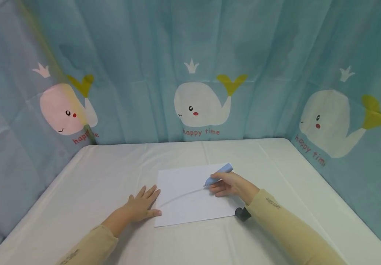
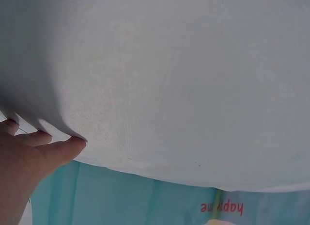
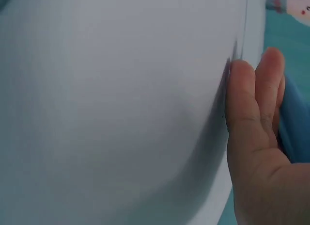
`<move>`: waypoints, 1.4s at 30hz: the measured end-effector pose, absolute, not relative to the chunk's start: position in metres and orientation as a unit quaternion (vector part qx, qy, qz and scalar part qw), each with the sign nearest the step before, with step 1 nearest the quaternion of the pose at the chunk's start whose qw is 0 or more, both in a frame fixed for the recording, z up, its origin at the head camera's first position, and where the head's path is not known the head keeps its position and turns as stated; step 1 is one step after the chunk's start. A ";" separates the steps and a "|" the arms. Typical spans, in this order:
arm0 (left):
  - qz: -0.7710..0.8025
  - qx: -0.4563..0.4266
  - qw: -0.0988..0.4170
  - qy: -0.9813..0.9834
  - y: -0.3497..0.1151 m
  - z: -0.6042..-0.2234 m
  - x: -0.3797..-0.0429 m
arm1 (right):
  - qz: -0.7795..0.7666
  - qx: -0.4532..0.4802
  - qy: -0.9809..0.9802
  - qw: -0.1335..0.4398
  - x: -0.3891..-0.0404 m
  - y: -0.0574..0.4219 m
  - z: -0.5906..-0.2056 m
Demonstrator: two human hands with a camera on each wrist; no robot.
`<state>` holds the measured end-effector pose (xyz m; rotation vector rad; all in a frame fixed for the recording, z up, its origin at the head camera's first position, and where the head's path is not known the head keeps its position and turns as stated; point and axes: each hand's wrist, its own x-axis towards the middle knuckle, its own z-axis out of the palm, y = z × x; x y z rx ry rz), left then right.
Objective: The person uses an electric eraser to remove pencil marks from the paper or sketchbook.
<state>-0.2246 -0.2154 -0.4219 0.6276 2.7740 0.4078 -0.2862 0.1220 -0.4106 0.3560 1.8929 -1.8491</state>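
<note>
The fingers of the right hand (image 1: 229, 184) are bent and pinch a fat light-blue pen (image 1: 226, 168), tip down at a flat white sheet of paper (image 1: 187, 209). The left hand (image 1: 141, 206) holds nothing; its fingers spread wide and touch the paper's left side. The paper lies between the left and right edges of the white desk (image 1: 117, 169), well apart from the far edge. A blue whale-print curtain (image 1: 137, 66) hangs behind.

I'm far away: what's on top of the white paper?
The white paper shows a faint line, perhaps shadow; the left hand touches its left edge. The right hand, holding a blue pen, covers part of the right side, so anything there is hidden.
</note>
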 end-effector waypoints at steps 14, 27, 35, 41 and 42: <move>0.133 0.215 0.134 0.958 -0.214 -0.424 -0.226 | -0.656 0.159 0.719 0.164 -0.286 0.113 -0.414; 0.132 0.214 0.138 0.958 -0.216 -0.424 -0.228 | -0.626 0.164 0.747 0.155 -0.288 0.106 -0.412; 0.133 0.213 0.144 0.957 -0.214 -0.423 -0.226 | -0.617 0.152 0.755 0.161 -0.286 0.108 -0.414; 0.138 0.214 0.143 0.956 -0.213 -0.422 -0.225 | -0.619 0.155 0.753 0.163 -0.287 0.109 -0.414; 0.140 0.214 0.140 0.957 -0.213 -0.421 -0.226 | -0.619 0.156 0.753 0.161 -0.287 0.109 -0.413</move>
